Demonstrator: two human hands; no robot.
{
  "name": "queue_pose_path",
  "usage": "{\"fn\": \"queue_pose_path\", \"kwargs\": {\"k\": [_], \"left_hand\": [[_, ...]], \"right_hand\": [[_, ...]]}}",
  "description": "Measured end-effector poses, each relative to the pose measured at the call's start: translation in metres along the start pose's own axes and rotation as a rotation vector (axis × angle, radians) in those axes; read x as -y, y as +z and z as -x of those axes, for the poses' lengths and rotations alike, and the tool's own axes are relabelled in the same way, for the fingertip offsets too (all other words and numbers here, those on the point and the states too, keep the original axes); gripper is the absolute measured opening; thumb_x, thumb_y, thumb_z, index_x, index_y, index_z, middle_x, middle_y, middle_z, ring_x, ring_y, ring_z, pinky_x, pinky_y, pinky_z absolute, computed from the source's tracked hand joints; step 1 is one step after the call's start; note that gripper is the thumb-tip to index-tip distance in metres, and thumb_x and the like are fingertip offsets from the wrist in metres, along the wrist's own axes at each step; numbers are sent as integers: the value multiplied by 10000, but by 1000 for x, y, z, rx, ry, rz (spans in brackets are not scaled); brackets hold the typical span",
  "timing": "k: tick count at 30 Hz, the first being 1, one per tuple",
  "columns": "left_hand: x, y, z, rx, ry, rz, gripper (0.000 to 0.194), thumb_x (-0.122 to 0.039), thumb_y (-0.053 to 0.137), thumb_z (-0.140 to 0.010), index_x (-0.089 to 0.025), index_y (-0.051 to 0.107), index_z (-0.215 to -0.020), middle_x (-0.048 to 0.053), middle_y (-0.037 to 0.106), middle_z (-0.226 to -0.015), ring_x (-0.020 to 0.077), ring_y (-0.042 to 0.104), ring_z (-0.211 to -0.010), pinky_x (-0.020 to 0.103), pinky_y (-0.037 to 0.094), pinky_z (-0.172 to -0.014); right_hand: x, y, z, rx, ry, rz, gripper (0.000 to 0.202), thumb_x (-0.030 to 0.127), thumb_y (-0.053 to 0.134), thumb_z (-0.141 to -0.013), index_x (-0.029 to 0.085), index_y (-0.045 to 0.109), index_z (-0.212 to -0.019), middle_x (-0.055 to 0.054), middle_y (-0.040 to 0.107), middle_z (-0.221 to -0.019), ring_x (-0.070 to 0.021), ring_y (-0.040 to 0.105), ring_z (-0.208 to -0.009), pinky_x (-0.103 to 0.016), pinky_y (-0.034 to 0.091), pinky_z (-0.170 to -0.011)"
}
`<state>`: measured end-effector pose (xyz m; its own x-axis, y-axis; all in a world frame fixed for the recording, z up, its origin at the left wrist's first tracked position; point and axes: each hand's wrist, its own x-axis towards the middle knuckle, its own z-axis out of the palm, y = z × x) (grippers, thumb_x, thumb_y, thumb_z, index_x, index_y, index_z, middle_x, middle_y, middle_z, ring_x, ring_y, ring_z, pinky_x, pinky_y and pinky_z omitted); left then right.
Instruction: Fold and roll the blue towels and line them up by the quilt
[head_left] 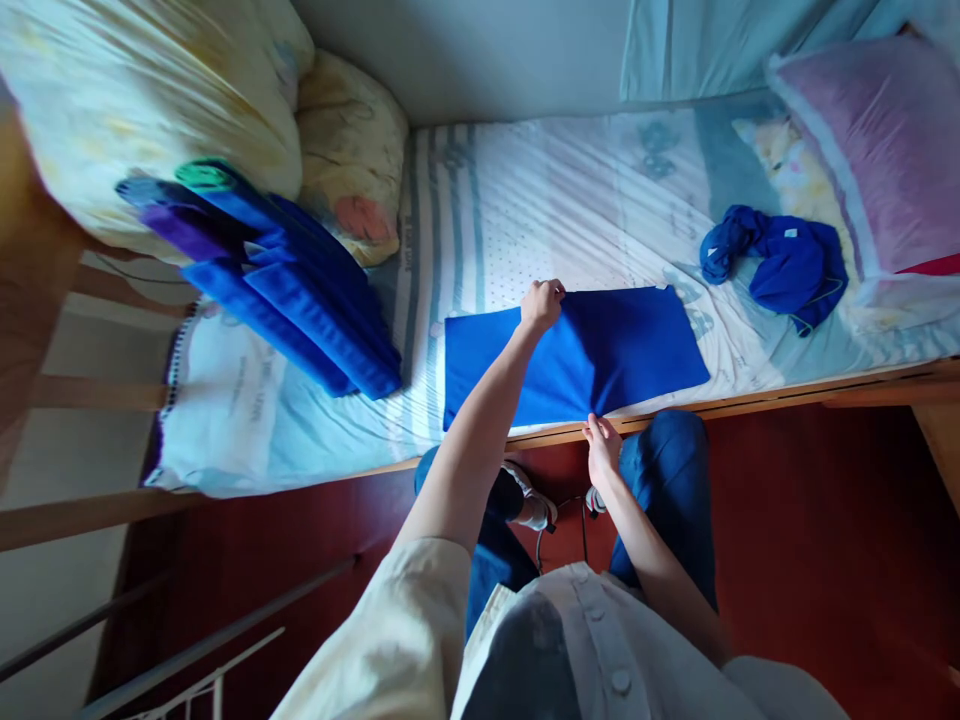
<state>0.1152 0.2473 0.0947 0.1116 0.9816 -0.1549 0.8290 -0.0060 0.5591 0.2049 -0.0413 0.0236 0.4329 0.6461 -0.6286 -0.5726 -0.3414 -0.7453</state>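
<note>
Patterned bedding (540, 200) underlies a blue cloth (645, 340); left hand (542, 305) and right hand (603, 450) pinch opposite edges. Uneven tugging could pull it crooked.

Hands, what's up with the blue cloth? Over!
Left hand pinches blue cloth at far edge; right hand at near edge. Cloth ridged between them. Crumpled blue bundle off right.

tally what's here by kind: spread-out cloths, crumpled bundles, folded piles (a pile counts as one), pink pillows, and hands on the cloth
Spread blue cloth: 1
Crumpled blue bundle: 1
Folded pile: 1
Pink pillow: 1
Hands on the cloth, left hand and right hand: 2
Total: 6
</note>
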Motion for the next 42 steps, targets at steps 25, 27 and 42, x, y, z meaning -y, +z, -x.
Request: {"fn": "queue_pose_path", "kwargs": {"k": [25, 27, 42], "left_hand": [[-33, -205, 171, -439, 310, 712, 379, -410, 779, -649, -149, 791, -924, 71, 743, -807, 166, 669, -740, 252, 526, -690], [-29, -210, 180, -464, 282, 714, 390, -395, 787, -638, -148, 797, -940, 70, 746, -820, 170, 682, -757, 261, 546, -712], [-14, -214, 239, -490, 162, 871, 522, -529, 929, -548, -149, 802, -883, 91, 777, -869, 239, 727, -872, 335, 601, -771]], "right_hand": [[286, -39, 55, 276, -832, 232, 466, 494, 913, -616, 195, 771, -944, -70, 783, -964, -208, 704, -907, -346, 573, -860], [294, -32, 59, 310, -816, 231, 462, 484, 926, -608, 198, 782, -940, -65, 788, -959, -213, 720, -934, -360, 578, -888], [300, -31, 76, 343, -801, 260, 408, 424, 965, -619, 198, 788, -908, -70, 800, -945, -234, 749, -961, -394, 601, -912]]}}
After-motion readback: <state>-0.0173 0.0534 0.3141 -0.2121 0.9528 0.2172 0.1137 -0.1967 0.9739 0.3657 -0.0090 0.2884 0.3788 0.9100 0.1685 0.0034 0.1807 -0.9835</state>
